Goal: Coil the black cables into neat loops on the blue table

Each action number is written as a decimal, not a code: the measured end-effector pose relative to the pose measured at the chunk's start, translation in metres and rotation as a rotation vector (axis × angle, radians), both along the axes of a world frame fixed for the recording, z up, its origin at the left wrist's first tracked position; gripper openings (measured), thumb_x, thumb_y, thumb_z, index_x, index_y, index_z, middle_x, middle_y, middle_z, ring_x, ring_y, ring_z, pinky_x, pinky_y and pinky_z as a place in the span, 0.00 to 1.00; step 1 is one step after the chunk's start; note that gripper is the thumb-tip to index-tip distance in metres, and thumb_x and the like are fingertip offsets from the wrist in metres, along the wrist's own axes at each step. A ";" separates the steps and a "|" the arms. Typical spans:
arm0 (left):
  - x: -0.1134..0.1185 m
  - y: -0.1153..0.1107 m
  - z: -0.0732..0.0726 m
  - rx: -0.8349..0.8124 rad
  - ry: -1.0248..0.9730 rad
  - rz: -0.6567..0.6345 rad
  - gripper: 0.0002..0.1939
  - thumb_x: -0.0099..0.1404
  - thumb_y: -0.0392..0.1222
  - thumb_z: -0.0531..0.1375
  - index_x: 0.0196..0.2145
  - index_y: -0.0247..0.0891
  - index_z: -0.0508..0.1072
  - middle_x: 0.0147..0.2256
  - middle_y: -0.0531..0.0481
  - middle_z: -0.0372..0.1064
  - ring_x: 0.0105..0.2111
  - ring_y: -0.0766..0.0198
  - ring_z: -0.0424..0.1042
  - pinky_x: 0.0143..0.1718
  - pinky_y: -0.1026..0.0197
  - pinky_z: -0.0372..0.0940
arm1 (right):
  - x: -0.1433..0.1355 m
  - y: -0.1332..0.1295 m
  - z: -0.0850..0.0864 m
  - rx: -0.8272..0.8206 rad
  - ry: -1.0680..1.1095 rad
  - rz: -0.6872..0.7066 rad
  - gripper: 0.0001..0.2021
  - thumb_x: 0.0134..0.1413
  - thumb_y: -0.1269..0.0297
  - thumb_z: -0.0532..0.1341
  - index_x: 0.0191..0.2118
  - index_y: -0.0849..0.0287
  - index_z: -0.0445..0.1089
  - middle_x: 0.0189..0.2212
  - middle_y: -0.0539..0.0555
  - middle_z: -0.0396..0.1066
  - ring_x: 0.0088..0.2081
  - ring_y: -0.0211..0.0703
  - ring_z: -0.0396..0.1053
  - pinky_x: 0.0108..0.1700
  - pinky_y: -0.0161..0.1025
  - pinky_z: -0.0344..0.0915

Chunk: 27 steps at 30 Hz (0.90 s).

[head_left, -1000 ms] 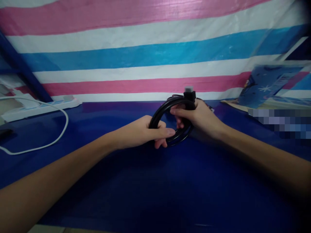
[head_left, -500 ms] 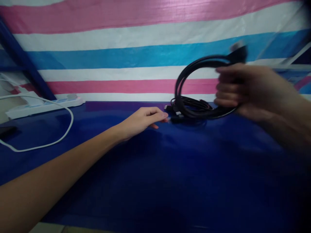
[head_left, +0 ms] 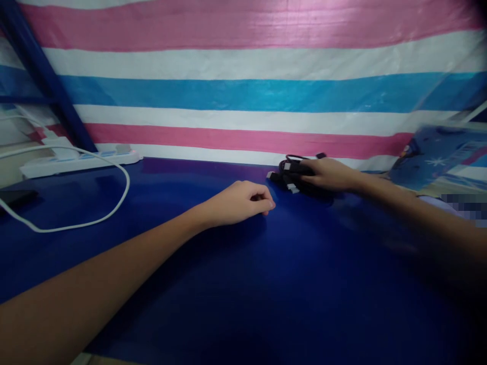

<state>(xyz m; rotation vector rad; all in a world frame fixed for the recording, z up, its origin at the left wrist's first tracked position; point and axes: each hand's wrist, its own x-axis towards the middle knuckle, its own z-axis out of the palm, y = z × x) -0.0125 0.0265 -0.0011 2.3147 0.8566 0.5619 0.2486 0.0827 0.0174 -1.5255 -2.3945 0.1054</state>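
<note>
Coiled black cables (head_left: 291,177) with several plugs lie in a pile near the back edge of the blue table. My right hand (head_left: 329,174) rests on the pile, its thumb and fingers closed round a black cable coil at the pile's top. To the left and nearer to me, my left hand (head_left: 243,203) is curled just over the table, fingertips pressed together, with nothing showing in it. It is apart from the cables.
A white power strip (head_left: 81,163) with a white cable (head_left: 127,187) looping from it lies at the left, near a dark flat object (head_left: 17,198). Striped sheeting (head_left: 213,94) hangs behind the blue table (head_left: 266,294). A blue printed item stands at the right.
My right hand has brought the raised black coil down and left onto the pile. My left hand has moved off the cable end, slightly nearer to me. The view has shifted a little.
</note>
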 end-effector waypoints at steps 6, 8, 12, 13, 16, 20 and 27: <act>-0.002 -0.002 0.001 0.018 0.030 -0.039 0.12 0.62 0.45 0.53 0.31 0.36 0.73 0.30 0.51 0.72 0.26 0.70 0.64 0.29 0.65 0.54 | 0.012 -0.003 0.016 -0.159 -0.156 -0.023 0.36 0.49 0.55 0.55 0.64 0.63 0.52 0.60 0.60 0.56 0.58 0.61 0.58 0.57 0.53 0.57; -0.002 -0.001 0.000 0.022 0.035 -0.046 0.13 0.62 0.45 0.53 0.31 0.36 0.73 0.30 0.51 0.72 0.26 0.70 0.64 0.28 0.65 0.54 | 0.011 -0.012 0.023 -0.257 -0.109 -0.036 0.36 0.49 0.54 0.55 0.64 0.61 0.52 0.62 0.59 0.52 0.60 0.58 0.54 0.57 0.48 0.57; -0.002 0.001 -0.001 0.039 0.037 -0.052 0.13 0.62 0.45 0.53 0.31 0.36 0.73 0.30 0.51 0.72 0.27 0.69 0.64 0.29 0.65 0.53 | 0.008 -0.026 0.031 -0.238 0.003 -0.105 0.27 0.54 0.45 0.53 0.53 0.57 0.66 0.51 0.57 0.68 0.48 0.53 0.66 0.44 0.41 0.64; -0.001 0.001 -0.002 0.039 0.035 -0.051 0.12 0.62 0.45 0.53 0.31 0.36 0.73 0.30 0.51 0.72 0.27 0.69 0.64 0.29 0.65 0.53 | 0.008 -0.027 0.032 -0.179 0.008 -0.138 0.27 0.54 0.42 0.51 0.47 0.59 0.69 0.43 0.58 0.71 0.41 0.50 0.68 0.38 0.40 0.64; -0.002 0.001 -0.001 0.033 0.034 -0.049 0.12 0.62 0.44 0.53 0.30 0.36 0.73 0.29 0.52 0.72 0.26 0.70 0.63 0.28 0.65 0.53 | 0.010 -0.026 0.031 0.036 -0.018 -0.221 0.28 0.56 0.41 0.45 0.30 0.63 0.67 0.23 0.55 0.67 0.25 0.40 0.61 0.27 0.36 0.55; -0.003 0.001 0.000 0.025 0.040 -0.054 0.12 0.62 0.45 0.53 0.31 0.36 0.73 0.30 0.51 0.72 0.26 0.70 0.63 0.28 0.65 0.53 | 0.010 -0.025 0.027 0.190 -0.067 -0.255 0.22 0.55 0.47 0.47 0.22 0.60 0.60 0.17 0.53 0.62 0.21 0.38 0.59 0.25 0.36 0.51; -0.002 0.001 0.000 0.046 0.062 -0.051 0.13 0.62 0.45 0.53 0.31 0.36 0.73 0.29 0.52 0.71 0.26 0.70 0.63 0.29 0.65 0.53 | 0.007 -0.015 0.012 0.476 -0.010 -0.198 0.27 0.57 0.48 0.48 0.48 0.65 0.68 0.45 0.65 0.70 0.45 0.56 0.67 0.46 0.47 0.62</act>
